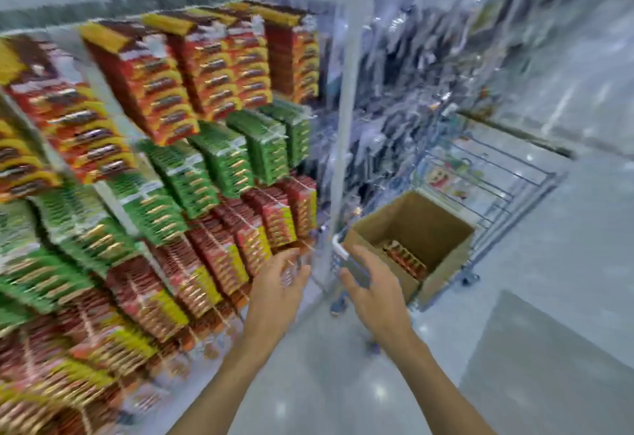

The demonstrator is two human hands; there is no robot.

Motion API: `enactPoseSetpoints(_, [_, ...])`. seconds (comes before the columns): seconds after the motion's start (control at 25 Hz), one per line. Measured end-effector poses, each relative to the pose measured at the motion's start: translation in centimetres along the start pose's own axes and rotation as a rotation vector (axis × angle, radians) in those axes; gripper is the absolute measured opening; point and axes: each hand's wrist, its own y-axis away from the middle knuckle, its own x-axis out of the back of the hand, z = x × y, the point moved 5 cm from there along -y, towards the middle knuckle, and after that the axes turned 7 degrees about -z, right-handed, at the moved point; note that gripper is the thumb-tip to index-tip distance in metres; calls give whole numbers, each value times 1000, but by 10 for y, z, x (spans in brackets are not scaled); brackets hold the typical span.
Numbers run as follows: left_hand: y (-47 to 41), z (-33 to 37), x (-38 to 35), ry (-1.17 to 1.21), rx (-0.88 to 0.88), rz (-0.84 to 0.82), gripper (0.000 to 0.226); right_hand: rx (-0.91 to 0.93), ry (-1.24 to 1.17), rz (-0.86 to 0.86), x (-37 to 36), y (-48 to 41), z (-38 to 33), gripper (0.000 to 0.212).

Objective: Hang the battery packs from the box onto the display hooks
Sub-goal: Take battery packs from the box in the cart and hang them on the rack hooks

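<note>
The whole view is motion-blurred. A brown cardboard box (442,265) stands open in a wire cart, with red battery packs (404,258) lying at its bottom. My left hand (276,292) is at the lower right end of the display and pinches a red battery pack (291,271) between fingers and thumb, close to the hooks. My right hand (372,292) is between display and box, fingers spread and loosely bent in front of the cart's handle. The display rack (346,132) carries rows of hanging red, green and red-yellow packs (219,160).
The wire shopping cart (507,181) stands to the right of the rack on a shiny pale floor (343,383). Further packaged goods in clear bags (411,91) hang behind the cart. A darker floor mat (549,366) lies at the lower right.
</note>
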Motion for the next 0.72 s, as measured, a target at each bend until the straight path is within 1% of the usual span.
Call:
enactPoseSetpoints(0.12, [-15,16,-56,-6,-39,-102,34,-76,7,64,35,3,43,47])
enactPoseSetpoints(0.2, [-25,25,-86,-2,-44,-175,33,-112,23,99,57,1,62,45])
enactPoseSetpoints(0.32, [-51,32,-123,5,-57,-259,30,-190,56,140,83,-10,95,48])
enactPoseSetpoints(0.56, [-125,40,-184,19,-39,-347,35,-343,88,126,116,-69,144,49])
enactPoseSetpoints(0.72, [-173,43,-216,40,11,-406,33,-403,111,84,134,-119,167,40])
